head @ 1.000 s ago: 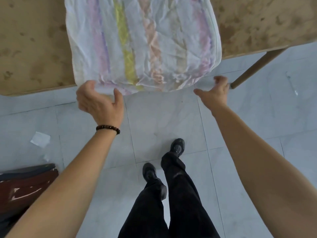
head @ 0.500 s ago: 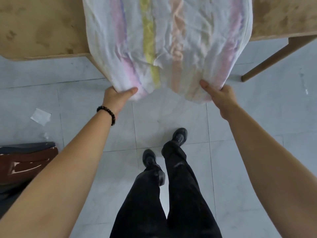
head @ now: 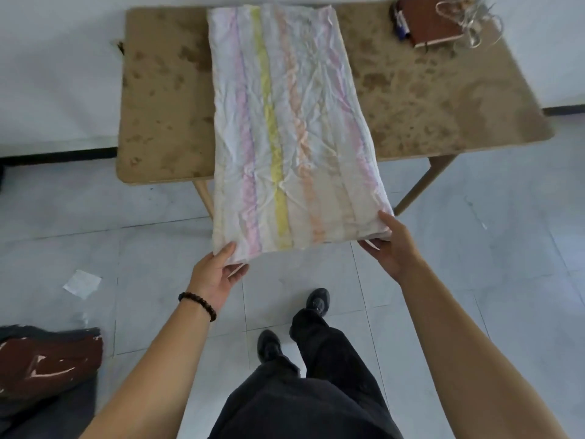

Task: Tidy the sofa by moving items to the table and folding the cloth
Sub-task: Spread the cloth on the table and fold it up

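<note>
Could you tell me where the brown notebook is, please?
In the head view, the brown notebook lies at the far right corner of the stained wooden table, beside a tangle of pale cords.

Fingers (head: 236,273) of the left hand (head: 215,277) and right hand (head: 394,248) run under the near corners of the cloth (head: 291,122), their tips hidden. The cloth covers the middle of the table (head: 164,90) and part of one leg (head: 202,194). A pale tangle (head: 471,20) at the table's far right corner is blurred and cut by the top edge. The sofa (head: 47,362) is cut off at lower left.
</note>
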